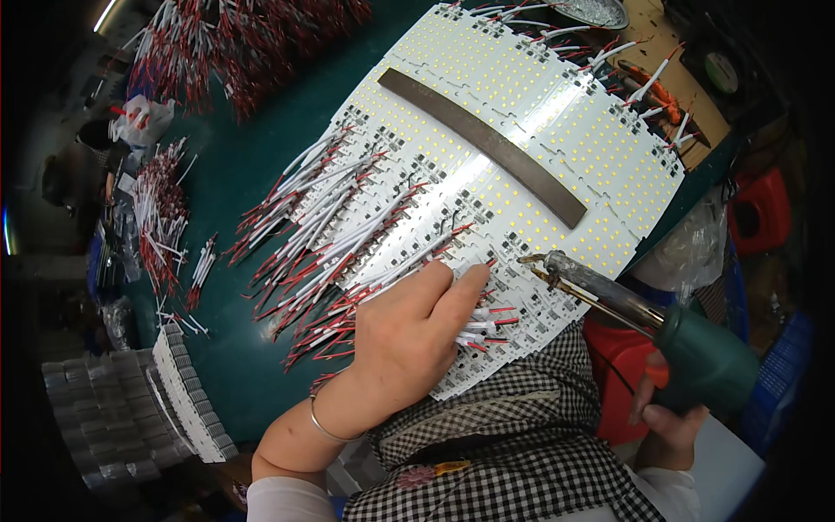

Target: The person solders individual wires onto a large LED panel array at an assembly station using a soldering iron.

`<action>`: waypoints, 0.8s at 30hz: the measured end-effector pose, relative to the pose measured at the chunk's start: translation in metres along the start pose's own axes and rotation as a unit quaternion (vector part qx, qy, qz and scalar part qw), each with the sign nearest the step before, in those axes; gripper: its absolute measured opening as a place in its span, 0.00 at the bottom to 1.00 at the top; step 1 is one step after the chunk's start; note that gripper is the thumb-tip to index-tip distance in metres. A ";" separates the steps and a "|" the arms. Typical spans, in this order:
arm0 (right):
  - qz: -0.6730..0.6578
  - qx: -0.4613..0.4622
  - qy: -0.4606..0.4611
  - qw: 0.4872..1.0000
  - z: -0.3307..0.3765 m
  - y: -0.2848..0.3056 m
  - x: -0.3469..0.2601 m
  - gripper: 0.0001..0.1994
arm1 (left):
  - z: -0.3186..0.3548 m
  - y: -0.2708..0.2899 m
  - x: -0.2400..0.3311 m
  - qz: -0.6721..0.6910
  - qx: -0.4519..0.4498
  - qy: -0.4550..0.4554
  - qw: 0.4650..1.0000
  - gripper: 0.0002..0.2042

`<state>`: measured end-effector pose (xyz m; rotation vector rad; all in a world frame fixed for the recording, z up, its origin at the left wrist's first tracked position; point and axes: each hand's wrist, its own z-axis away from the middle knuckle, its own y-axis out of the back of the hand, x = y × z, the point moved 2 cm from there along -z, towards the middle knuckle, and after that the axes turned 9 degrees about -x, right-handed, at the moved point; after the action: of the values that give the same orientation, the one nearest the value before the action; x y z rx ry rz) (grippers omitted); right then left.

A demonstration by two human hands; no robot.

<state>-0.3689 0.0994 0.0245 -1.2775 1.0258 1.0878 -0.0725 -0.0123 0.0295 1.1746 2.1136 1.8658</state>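
Soldering of lead wires onto LED boards looks to be the step in hand. The left hand (pixel 409 335) lies flat on the overlapped spread of white LED boards (pixel 522 139), fingers (pixel 465 283) stretched out and pressing a short red-and-white wire (pixel 496 311) down at the near edge; nothing is clenched in it, it only pins. The right hand (pixel 665 413) is wrapped tight around the green grip of a soldering gun (pixel 626 309), whose tip points toward ten o'clock and hangs just beside the left fingertips, close over the board edge but, as far as I can tell, not yet touching.

The next move, by my judgement, calls for bringing the tip down onto the pad where the wire end is held, with the left fingers keeping the wire steady and clear of the hot tip.

Boards lie fanned like shingles across the dark green surface (pixel 235 174), from the centre out toward one o'clock, each dotted with small yellow LEDs. A dark metal bar (pixel 483 143) rests across them. Those at nine o'clock of the hand already carry wires (pixel 339 217). Loose wire bundles (pixel 235 43) lie at eleven o'clock, and a stack of boards (pixel 187 396) at eight o'clock.
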 end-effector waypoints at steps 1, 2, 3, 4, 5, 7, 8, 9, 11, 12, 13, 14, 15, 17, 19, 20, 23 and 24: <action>-0.003 -0.005 0.000 1.000 0.000 -0.001 -0.001 0.33 | 0.000 -0.001 0.000 0.002 0.000 0.000 1.000 0.23; -0.008 -0.010 0.000 1.000 -0.001 -0.002 -0.001 0.33 | 0.001 -0.002 0.000 0.000 0.007 -0.005 1.000 0.22; -0.008 -0.011 -0.001 1.000 -0.003 -0.007 -0.006 0.33 | 0.001 -0.002 -0.001 -0.002 0.014 -0.010 1.000 0.21; -0.014 -0.004 -0.053 0.998 -0.006 -0.015 -0.013 0.33 | 0.001 -0.002 -0.001 -0.002 0.013 -0.009 1.000 0.21; -0.019 0.002 -0.105 0.994 -0.008 -0.020 -0.016 0.33 | 0.002 -0.001 0.000 -0.002 0.010 -0.009 1.000 0.21; -0.011 -0.011 -0.095 0.995 -0.007 -0.018 -0.013 0.32 | 0.003 0.000 0.000 -0.002 0.007 -0.007 1.000 0.21; -0.004 -0.023 -0.084 0.996 -0.006 -0.017 -0.011 0.32 | 0.002 0.000 0.000 0.010 0.006 0.000 1.000 0.22; -0.003 -0.024 -0.084 0.996 -0.005 -0.014 -0.006 0.32 | 0.002 -0.001 0.000 0.021 0.005 0.007 1.000 0.22; 0.047 -0.048 -0.035 0.997 -0.002 -0.010 0.001 0.31 | 0.001 0.000 0.001 0.026 0.006 0.010 1.000 0.23; 0.047 -0.048 -0.036 0.997 -0.003 -0.010 0.001 0.31 | 0.001 0.000 0.002 0.030 0.007 0.012 0.999 0.23; 0.051 -0.061 -0.041 0.996 -0.004 -0.010 0.001 0.31 | 0.001 0.000 0.002 0.031 0.006 0.013 0.999 0.23; 0.055 -0.075 -0.046 0.995 -0.005 -0.012 0.002 0.31 | 0.001 0.000 0.002 0.029 0.004 0.012 1.000 0.23; 0.055 -0.074 -0.047 0.995 -0.007 -0.012 0.002 0.31 | 0.001 0.000 0.002 0.028 0.002 0.010 1.000 0.23; 0.077 -0.087 -0.065 0.991 -0.009 -0.014 0.002 0.30 | 0.001 0.001 0.003 0.024 -0.002 0.010 1.000 0.24; 0.083 -0.078 -0.077 0.990 -0.013 -0.022 0.001 0.30 | 0.001 0.000 0.003 0.020 -0.006 0.011 1.000 0.24; 0.090 -0.070 -0.087 0.990 -0.013 -0.024 0.000 0.30 | 0.002 -0.001 0.003 0.018 -0.001 0.009 1.000 0.24; 0.185 -0.147 -0.094 0.967 -0.011 -0.016 0.000 0.27 | 0.003 0.000 0.003 0.019 0.003 0.009 1.000 0.25; 0.186 -0.147 -0.096 0.967 -0.006 -0.011 0.001 0.27 | 0.003 0.000 0.003 0.021 0.003 0.010 1.000 0.25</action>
<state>-0.3580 0.0933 0.0255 -1.2061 1.0043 1.6699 -0.0728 -0.0084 0.0301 1.2160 2.1214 1.8988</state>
